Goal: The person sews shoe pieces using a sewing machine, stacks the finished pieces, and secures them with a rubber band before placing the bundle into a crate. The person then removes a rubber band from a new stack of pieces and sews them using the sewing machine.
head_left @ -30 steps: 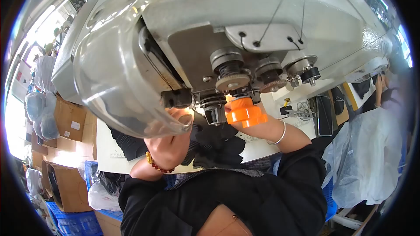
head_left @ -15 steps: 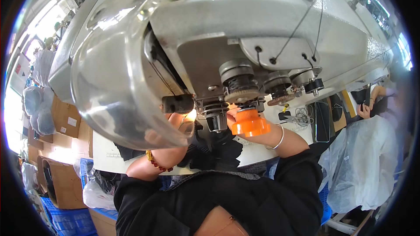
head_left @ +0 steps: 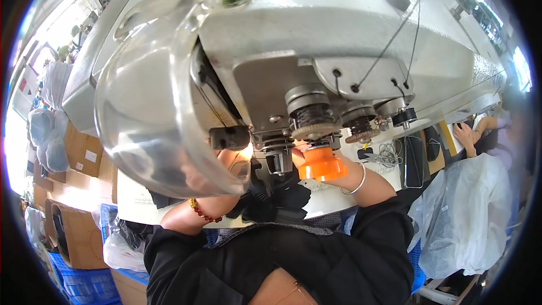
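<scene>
A sewing machine [head_left: 350,28] fills the upper view, with metal tension dials and an orange round cap [head_left: 323,164] below its head. My left hand [head_left: 227,159], with a beaded bracelet at the wrist, is behind the clear curved guard [head_left: 152,113] near the lit needle area. My right hand [head_left: 297,158] is mostly hidden behind the orange cap; a silver bangle circles that wrist. Dark fabric pieces [head_left: 276,200] lie between my forearms on the white table [head_left: 135,200]. The fingers of both hands are hidden, so their grip does not show.
Scissors [head_left: 375,157], a coiled cable [head_left: 390,152] and a dark phone-like slab [head_left: 414,161] lie to the right. Beyond them is a co-worker's arm [head_left: 471,138] above plastic-wrapped goods [head_left: 468,214]. Cardboard boxes [head_left: 83,149] and blue crates [head_left: 84,279] stand at the left.
The machine sits slightly lower in view as my head shifts. Both arms stay nearly in place, and the fabric looks almost the same. The co-worker's hand has moved a little.
</scene>
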A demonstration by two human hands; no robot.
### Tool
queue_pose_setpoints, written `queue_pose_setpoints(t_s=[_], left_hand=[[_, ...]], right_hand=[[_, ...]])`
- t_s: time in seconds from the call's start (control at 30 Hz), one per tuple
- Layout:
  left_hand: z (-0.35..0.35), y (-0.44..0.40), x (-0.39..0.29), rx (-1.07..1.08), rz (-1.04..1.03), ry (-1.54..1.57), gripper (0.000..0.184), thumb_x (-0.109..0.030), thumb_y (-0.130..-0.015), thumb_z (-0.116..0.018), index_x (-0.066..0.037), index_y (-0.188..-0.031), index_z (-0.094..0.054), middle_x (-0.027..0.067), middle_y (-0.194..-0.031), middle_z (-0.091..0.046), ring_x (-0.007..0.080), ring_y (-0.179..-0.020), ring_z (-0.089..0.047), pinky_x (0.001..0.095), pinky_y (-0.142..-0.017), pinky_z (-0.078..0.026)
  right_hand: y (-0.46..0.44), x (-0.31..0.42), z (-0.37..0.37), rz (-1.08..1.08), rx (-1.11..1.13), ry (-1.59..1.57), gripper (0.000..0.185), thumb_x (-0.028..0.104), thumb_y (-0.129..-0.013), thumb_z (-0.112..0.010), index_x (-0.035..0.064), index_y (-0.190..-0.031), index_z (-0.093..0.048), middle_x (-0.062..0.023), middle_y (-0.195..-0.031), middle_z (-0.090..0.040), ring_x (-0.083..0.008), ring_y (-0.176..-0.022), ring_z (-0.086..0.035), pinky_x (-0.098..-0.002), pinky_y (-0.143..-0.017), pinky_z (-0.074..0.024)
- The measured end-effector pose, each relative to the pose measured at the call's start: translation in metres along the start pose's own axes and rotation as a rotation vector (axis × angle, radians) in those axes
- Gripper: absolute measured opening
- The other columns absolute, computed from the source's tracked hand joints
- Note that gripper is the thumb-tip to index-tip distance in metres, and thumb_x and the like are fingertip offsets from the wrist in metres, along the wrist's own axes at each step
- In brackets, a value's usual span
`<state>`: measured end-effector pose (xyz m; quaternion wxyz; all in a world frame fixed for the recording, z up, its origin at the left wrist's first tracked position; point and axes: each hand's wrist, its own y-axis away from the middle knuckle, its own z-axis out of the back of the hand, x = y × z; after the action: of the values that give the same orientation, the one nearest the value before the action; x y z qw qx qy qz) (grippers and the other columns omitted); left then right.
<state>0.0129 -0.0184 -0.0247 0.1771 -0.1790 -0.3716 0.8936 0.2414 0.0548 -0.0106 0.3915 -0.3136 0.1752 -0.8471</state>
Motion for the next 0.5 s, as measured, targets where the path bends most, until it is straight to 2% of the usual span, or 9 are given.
queue_pose_setpoints(t_s=[0.13,0.23,0.3,0.4,0.5], left_hand=[[-0.006,-0.001,0.004,-0.09,-0.091,0.011,0.021,0.006,-0.071,-0.064,-0.004,-0.089,-0.068,0.0075,-0.084,-0.067,0.0281,-0.071,-0.065,0.0347,-0.063,-0.053],[-0.004,-0.006,-0.003,0.019,-0.071,0.002,0.023,0.006,-0.069,-0.064,-0.005,-0.088,-0.069,0.006,-0.085,-0.068,0.0269,-0.072,-0.065,0.0337,-0.063,-0.053],[0.002,-0.018,-0.016,-0.066,-0.159,-0.087,0.025,0.004,-0.066,-0.067,-0.005,-0.089,-0.069,0.0056,-0.087,-0.068,0.0271,-0.073,-0.065,0.0351,-0.064,-0.053],[-0.015,-0.008,-0.009,-0.166,-0.06,-0.086,0.028,0.0,-0.064,-0.069,-0.005,-0.093,-0.069,0.0062,-0.087,-0.068,0.0285,-0.076,-0.066,0.0375,-0.067,-0.053],[-0.013,0.0,0.002,-0.083,-0.084,-0.181,0.03,-0.003,-0.067,-0.071,-0.004,-0.097,-0.068,0.0068,-0.087,-0.067,0.0293,-0.076,-0.066,0.04,-0.07,-0.053]], right_hand=[[-0.002,-0.006,0.0,-0.009,0.03,-0.013,0.02,0.016,-0.072,-0.069,0.0039,-0.06,-0.058,-0.0119,-0.059,-0.055,-0.0339,-0.054,-0.057,-0.0432,-0.049,-0.0436],[0.0,-0.021,-0.007,-0.047,0.064,-0.037,0.018,0.016,-0.076,-0.067,0.0052,-0.064,-0.059,-0.0131,-0.06,-0.056,-0.0357,-0.055,-0.058,-0.0441,-0.05,-0.0451],[0.0,-0.025,-0.008,-0.061,0.104,-0.033,0.017,0.017,-0.077,-0.066,0.0059,-0.066,-0.059,-0.0137,-0.061,-0.057,-0.0365,-0.055,-0.059,-0.0447,-0.05,-0.0459],[-0.001,-0.024,-0.006,-0.09,0.165,-0.061,0.016,0.018,-0.08,-0.064,0.006,-0.07,-0.06,-0.0141,-0.062,-0.059,-0.037,-0.056,-0.06,-0.0455,-0.051,-0.0472],[0.0,-0.022,-0.007,-0.078,0.122,-0.062,0.016,0.017,-0.08,-0.065,0.0066,-0.07,-0.06,-0.0138,-0.062,-0.059,-0.0369,-0.057,-0.06,-0.0453,-0.051,-0.0473]])
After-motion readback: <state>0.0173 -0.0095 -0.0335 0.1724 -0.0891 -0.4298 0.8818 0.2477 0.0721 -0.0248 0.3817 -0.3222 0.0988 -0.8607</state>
